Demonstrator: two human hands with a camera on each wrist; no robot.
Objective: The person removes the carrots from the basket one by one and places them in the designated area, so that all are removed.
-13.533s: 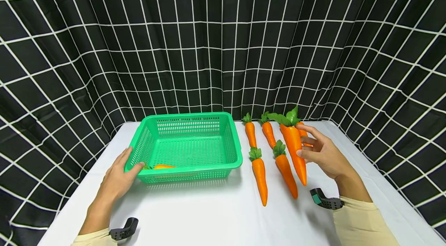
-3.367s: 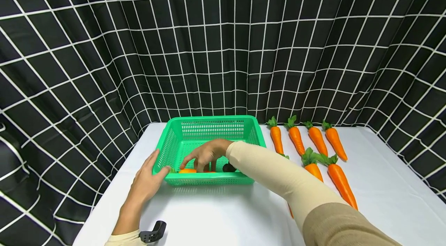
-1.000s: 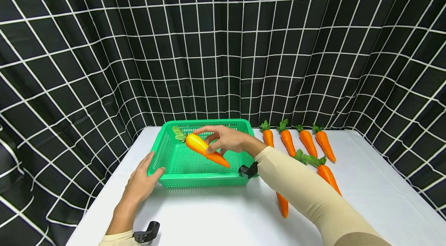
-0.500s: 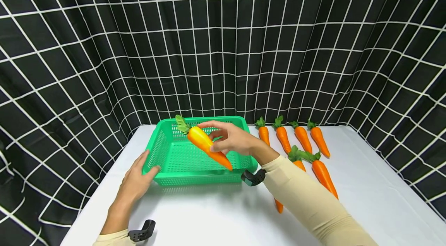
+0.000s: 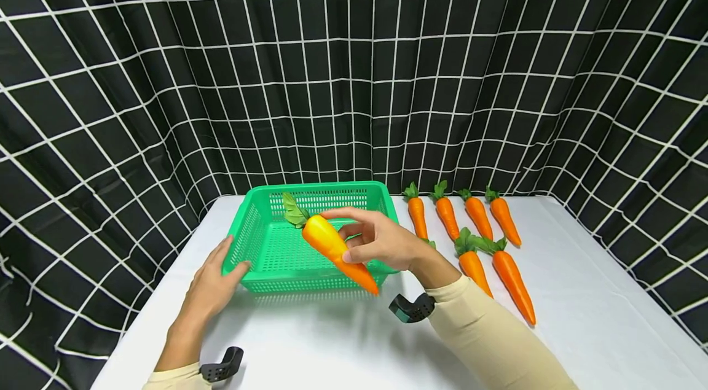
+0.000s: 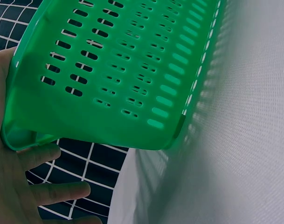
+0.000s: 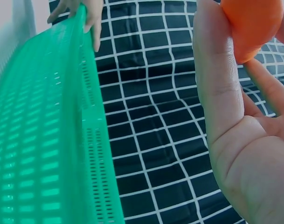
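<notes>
My right hand [image 5: 381, 242] pinches a yellow-orange carrot [image 5: 326, 241] between thumb and fingers. The carrot tilts, leafy top up to the left, tip down to the right, in front of the green basket [image 5: 315, 273]. In the right wrist view, part of the carrot [image 7: 253, 21] shows between the fingers. My left hand [image 5: 212, 282] rests at the basket's front left corner, thumb on the rim. From the left wrist, the hand's fingers [image 6: 62, 191] look straight and spread past the corner of the basket [image 6: 114, 79]. The visible basket floor is bare; the front wall hides its near strip.
Several orange carrots with green leaves lie right of the basket, including a back-row carrot [image 5: 503, 221] and a large front carrot [image 5: 514, 285]. My right forearm covers part of the front row. A black cloth with white grid lines [image 5: 354, 70] surrounds the white table [image 5: 310, 347].
Earlier my right hand laid a carrot among those at right, then reached into the basket. It lifted out the yellow-orange carrot and has moved right and nearer. My left hand stayed at the corner.
</notes>
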